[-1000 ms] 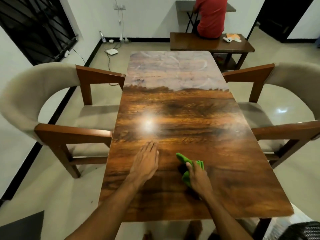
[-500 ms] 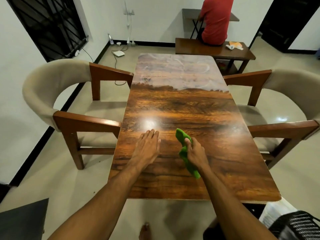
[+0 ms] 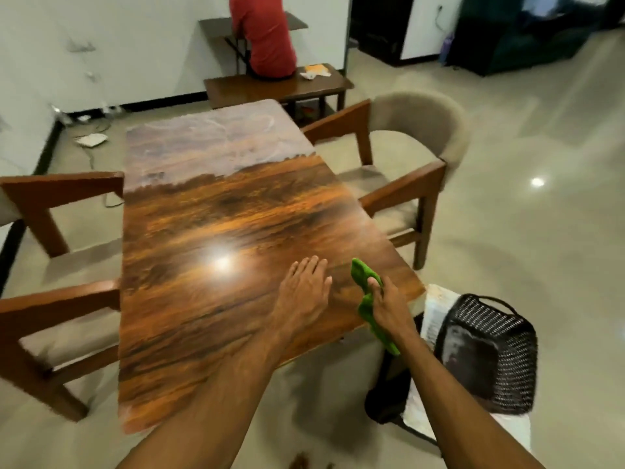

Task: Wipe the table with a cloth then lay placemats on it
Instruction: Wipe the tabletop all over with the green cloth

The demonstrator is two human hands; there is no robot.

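Observation:
A long glossy wooden table (image 3: 209, 211) fills the middle of the view, with a dull smeared patch at its far end. My left hand (image 3: 302, 292) lies flat on the tabletop near the right edge, fingers straight. My right hand (image 3: 389, 304) grips a green cloth (image 3: 363, 275) that is bunched up and lifted off the table at the right edge, one end hanging below my wrist. No placemats are visible on the table.
Upholstered wooden armchairs stand on the left (image 3: 50, 319) and right (image 3: 412, 157) of the table. A black mesh basket (image 3: 490, 350) sits on a white surface at lower right. A person in red (image 3: 265, 38) sits on a bench (image 3: 280, 84) beyond the table.
My right hand lifted the cloth from the tabletop and carried it to the table's right edge. The view swung to the right. My left hand stayed flat on the table.

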